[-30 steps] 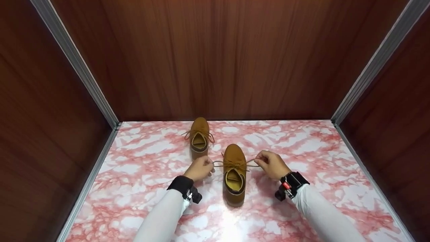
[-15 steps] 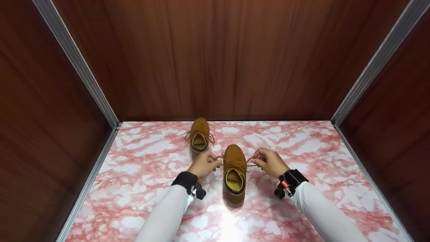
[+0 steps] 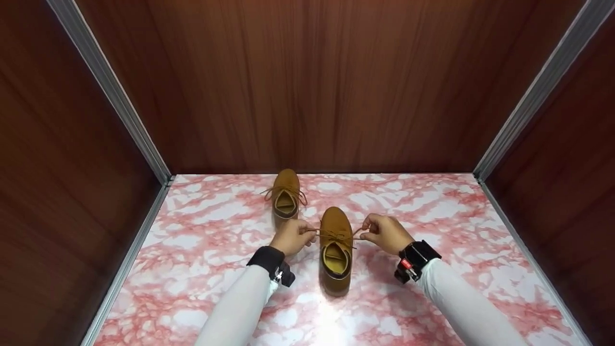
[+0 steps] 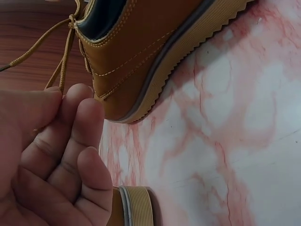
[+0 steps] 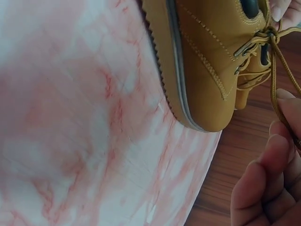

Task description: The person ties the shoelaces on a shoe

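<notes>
A tan lace-up shoe [image 3: 336,220] stands upright on the marbled surface, toe pointing away. Its shoelace is tied in a knot [image 4: 72,20] with loops drawn out to both sides. On the left, my left hand [image 3: 292,236] pinches one loop [image 4: 65,63] between thumb and forefinger, the other fingers loosely curled. Opposite it, my right hand [image 3: 388,234] holds the other loop [image 5: 274,84] between thumb and fingers. Loose lace ends hang by the knot. The second tan shoe [image 3: 287,179], its lace tied in a bow, stands farther back on the left, just beyond my left hand.
Dark wood panels [image 3: 307,86] rise at the back and both sides, with grey metal strips [image 3: 122,105] along their corners. The red-and-white marbled surface [image 3: 432,307] spreads around the shoes.
My left hand has moved right, closer to the shoe, and the left loop now stands out less. My right hand has shifted only slightly. Both shoes have stayed in place.
</notes>
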Tool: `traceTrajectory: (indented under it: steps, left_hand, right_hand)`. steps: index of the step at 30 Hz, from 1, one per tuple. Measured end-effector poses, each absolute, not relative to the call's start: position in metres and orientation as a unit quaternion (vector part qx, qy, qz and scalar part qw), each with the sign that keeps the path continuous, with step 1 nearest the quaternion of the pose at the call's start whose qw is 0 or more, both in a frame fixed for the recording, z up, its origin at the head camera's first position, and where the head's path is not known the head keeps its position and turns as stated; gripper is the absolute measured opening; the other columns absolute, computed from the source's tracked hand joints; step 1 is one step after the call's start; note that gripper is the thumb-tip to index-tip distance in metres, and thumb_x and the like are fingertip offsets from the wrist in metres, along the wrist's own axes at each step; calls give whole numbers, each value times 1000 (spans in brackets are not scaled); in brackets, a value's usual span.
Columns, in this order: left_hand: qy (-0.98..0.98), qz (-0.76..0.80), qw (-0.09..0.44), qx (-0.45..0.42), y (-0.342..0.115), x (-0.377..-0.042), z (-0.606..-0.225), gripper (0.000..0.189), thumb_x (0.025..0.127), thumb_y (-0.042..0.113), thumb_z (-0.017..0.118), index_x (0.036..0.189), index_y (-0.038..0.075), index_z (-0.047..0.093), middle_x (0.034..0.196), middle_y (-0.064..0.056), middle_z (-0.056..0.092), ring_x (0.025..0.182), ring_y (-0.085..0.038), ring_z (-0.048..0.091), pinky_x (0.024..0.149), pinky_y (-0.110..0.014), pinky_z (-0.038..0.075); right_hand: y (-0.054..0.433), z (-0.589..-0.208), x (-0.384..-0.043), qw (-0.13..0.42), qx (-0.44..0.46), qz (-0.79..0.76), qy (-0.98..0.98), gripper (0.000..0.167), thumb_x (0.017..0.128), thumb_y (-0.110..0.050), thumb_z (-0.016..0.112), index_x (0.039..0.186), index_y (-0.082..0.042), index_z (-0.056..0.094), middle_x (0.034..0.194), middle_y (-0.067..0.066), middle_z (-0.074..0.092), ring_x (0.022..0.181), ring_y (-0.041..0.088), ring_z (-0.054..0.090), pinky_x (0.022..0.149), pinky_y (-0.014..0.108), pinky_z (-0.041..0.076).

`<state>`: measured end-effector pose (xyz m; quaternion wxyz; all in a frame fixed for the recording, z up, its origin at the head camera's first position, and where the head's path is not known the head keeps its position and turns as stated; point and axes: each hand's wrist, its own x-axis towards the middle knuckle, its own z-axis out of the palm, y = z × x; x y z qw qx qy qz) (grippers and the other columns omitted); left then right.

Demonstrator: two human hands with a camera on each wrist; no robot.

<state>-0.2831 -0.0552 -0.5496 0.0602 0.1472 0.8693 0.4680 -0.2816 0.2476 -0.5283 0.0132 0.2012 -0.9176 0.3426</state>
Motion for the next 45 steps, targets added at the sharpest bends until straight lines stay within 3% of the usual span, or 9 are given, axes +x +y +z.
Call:
traceTrajectory:
  steps: [8,15,18,26,34,38,45]
  left_hand:
    - [881,446,89,131,-58,-280,-549,26,103,19,66,96,-2,78,77,-7,79,67,-15,75,58,-18,47]
    - [881,440,120,127,-61,-278,-550,33,106,20,59,94,-6,76,76,-11,78,67,-23,77,57,-19,51]
    - [885,430,129,121,-62,-277,-551,36,107,22,58,93,-5,76,75,-10,78,66,-22,76,58,-19,50]
    - [890,419,132,120,-62,-277,-554,37,108,22,56,86,-1,76,74,-10,77,61,-17,72,55,-20,47]
    - [888,422,133,125,-62,-277,-556,38,108,21,56,87,-4,75,64,-3,72,53,-7,60,55,-19,45]
    - [883,432,142,120,-62,-277,-558,39,108,22,55,87,-5,74,60,3,66,52,-8,59,50,-20,46]
    - [877,442,153,108,-62,-277,-560,41,108,24,55,92,-8,73,60,3,65,54,-11,61,49,-21,46]
  right_hand:
    - [246,-526,-284,40,235,288,-927,18,85,-11,85,92,-5,71,68,-4,57,62,5,48,60,22,41]
    - [248,-529,-285,64,246,297,-920,12,91,-16,80,81,-12,76,75,1,74,67,4,57,65,23,49]
    - [249,-532,-285,68,232,324,-915,12,94,-17,77,84,-12,81,76,1,76,67,4,58,65,22,49]
    - [249,-537,-284,75,196,345,-915,16,99,-19,72,88,-16,84,62,-5,61,57,2,46,58,21,40]
    - [244,-543,-280,90,168,350,-917,22,101,-16,69,83,-14,80,57,-6,57,54,3,49,59,22,42]
    - [242,-545,-279,98,155,351,-918,24,103,-18,67,82,-14,79,57,-6,59,53,4,51,60,23,45]
    - [240,-548,-278,119,139,347,-920,32,103,-19,67,72,-16,73,55,-7,57,51,5,49,58,23,43]
